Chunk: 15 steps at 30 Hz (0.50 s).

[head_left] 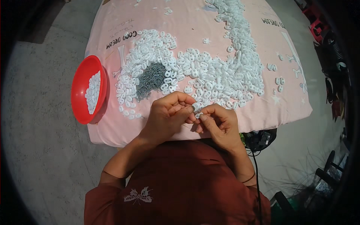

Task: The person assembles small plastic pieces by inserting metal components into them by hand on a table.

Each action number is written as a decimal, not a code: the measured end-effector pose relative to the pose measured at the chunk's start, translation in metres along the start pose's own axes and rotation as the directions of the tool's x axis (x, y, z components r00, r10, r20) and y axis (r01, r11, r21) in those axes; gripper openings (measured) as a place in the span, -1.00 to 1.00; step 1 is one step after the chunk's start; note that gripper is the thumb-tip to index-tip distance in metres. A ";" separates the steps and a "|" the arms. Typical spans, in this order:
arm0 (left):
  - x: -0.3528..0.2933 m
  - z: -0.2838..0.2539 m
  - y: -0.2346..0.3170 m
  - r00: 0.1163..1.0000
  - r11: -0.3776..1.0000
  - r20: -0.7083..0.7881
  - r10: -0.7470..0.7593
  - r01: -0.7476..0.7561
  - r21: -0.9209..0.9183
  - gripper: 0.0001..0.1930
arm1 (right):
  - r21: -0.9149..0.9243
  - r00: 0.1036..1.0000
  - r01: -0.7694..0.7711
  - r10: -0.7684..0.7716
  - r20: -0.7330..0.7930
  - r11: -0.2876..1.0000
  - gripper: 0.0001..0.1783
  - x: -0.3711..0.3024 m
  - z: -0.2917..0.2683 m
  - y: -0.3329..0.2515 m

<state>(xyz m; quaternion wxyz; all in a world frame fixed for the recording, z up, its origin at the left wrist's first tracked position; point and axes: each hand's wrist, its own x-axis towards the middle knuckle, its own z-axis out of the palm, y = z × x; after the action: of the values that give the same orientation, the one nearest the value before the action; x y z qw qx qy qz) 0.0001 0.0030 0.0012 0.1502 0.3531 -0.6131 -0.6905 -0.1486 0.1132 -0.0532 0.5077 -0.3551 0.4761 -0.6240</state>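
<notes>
Close to the table's near edge, my left hand (168, 114) pinches a small white oval plastic piece (196, 106) between thumb and fingers. Right beside it, my right hand (223, 123) is closed on another small white plastic piece (198, 115), held by thumb and index finger. The two pieces are very near each other; whether they touch I cannot tell. Just beyond my hands lies a long heap of similar white two-holed pieces (210, 73). A pile of grey screws (152, 77) sits to the left, ringed by more white pieces.
A red bowl (79, 90) with small white parts (93, 93) stands tilted at the table's left edge. Pink printed cloth (202, 33) covers the table. A few loose white pieces (279, 81) lie at the right. A black cable (257, 176) hangs beside my right arm.
</notes>
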 end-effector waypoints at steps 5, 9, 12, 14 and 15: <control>-0.001 0.002 0.001 1.000 0.999 -0.018 0.015 -0.014 0.030 -0.83 | 0.001 1.000 0.003 -0.003 -0.012 1.000 -0.91 0.000 0.001 -0.001; -0.002 0.003 0.000 0.998 0.997 -0.008 0.062 -0.062 0.048 -0.83 | -0.029 1.000 0.028 -0.028 -0.006 0.999 -0.92 0.001 0.000 0.000; -0.001 0.005 0.000 0.997 0.995 -0.017 0.073 -0.072 0.070 -0.83 | -0.040 0.999 0.046 -0.046 -0.017 0.998 -0.92 0.001 0.000 0.000; -0.002 0.006 -0.001 0.997 0.995 -0.039 0.074 -0.071 0.069 -0.84 | -0.028 1.000 0.029 -0.030 -0.011 0.999 -0.91 0.001 0.000 0.002; -0.002 0.007 -0.001 0.997 0.995 -0.040 0.074 -0.071 0.070 -0.84 | -0.027 0.999 0.030 -0.030 -0.010 0.999 -0.91 0.001 0.000 0.001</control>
<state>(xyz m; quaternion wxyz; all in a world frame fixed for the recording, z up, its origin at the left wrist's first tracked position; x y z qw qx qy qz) -0.0030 0.0090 0.0009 0.1758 0.3501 -0.6454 -0.6557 -0.1489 0.1122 -0.0546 0.4909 -0.3657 0.4819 -0.6269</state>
